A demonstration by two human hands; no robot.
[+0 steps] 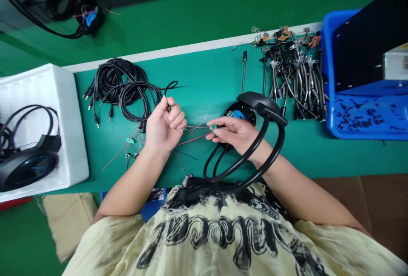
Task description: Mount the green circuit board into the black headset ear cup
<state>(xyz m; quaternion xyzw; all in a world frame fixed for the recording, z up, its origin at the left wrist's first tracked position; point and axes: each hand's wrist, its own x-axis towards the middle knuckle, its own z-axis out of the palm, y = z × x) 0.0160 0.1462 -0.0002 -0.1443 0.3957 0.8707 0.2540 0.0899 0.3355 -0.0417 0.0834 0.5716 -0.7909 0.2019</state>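
My left hand (166, 125) is closed around a black cable (171, 84), whose loop sticks up above the fist. Between the thumb and fingers of my right hand (234, 133) is a small green circuit board (213, 127). Thin red and pale wires (195, 139) stretch from this board toward my left fist. A black headset (263, 108) lies around my right wrist, its twin-tube headband curving over the forearm. Its other earcup (253, 116), with a blue inside, is partly hidden behind the hand. Left of my left wrist lies another small green board (129, 140) with a red wire.
Coiled black audio cables (117, 82) lie at the back left. Several microphone booms (296, 80) with small boards are bunched at the right, beside a blue bin (330, 114) of small black parts. A white foam box (81, 140) with headsets stands at the left.
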